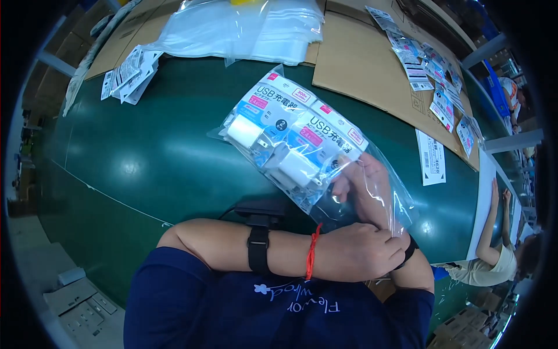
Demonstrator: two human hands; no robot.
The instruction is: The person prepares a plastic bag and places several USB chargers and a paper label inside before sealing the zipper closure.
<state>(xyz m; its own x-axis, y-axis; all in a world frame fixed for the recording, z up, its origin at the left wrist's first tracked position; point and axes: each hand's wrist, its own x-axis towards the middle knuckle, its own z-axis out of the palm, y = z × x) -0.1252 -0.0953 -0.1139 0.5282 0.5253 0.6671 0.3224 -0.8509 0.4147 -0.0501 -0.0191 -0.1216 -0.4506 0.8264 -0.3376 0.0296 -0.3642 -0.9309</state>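
Note:
A clear plastic bag (389, 174) lies slanted over the green table in front of me. Inside it, side by side, are two packaged white USB chargers (297, 166) (245, 132) with printed header cards. My right hand (372, 180) is inside the bag's mouth, its fingers curled against the edge of the nearer charger package. Crossing in front of my right wrist, my left hand (369, 247) is closed on the rim of the bag. A red string and a black strap circle my left forearm.
Clear bags (273, 29) are stacked on cardboard (360, 64) at the far side. Printed cards (132, 75) lie far left, with more cards (430, 67) on the cardboard at right. A white label (430, 157) lies on the green table (139, 145). Another person (491, 256) works at right.

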